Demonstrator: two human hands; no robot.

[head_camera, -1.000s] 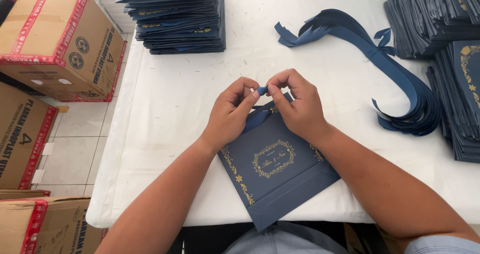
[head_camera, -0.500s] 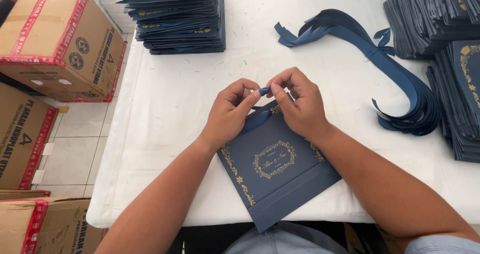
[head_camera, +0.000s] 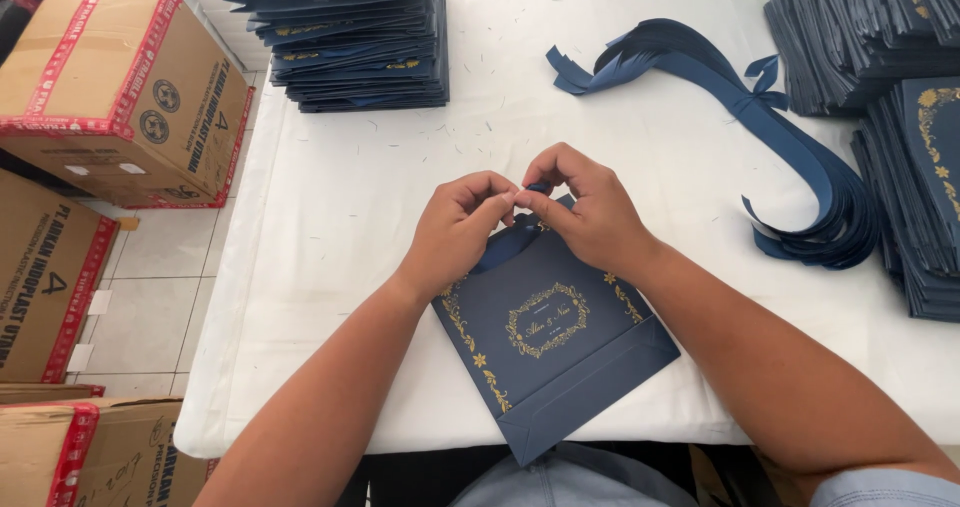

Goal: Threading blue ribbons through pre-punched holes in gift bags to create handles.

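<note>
- Fingertips (head_camera: 508,203) of both hands meet, pinching a navy ribbon (head_camera: 500,249) at the top edge of a flat navy paper bag (head_camera: 550,342).
- Left hand (head_camera: 462,232) and right hand (head_camera: 590,212) touch; the knot itself is probably hidden.
- Bag lies on the white table (head_camera: 330,217), loose ribbons (head_camera: 800,167) well apart.

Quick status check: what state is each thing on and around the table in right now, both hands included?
Flat bag: folded flat, printed face up.
Ribbon end: pinched between both hands at the bag's top.
Left hand: closed on ribbon.
Right hand: closed on ribbon.
Ribbon bundle: loose, curved.
Bag stack: piled flat.
Cardboard box: taped shut.
</note>
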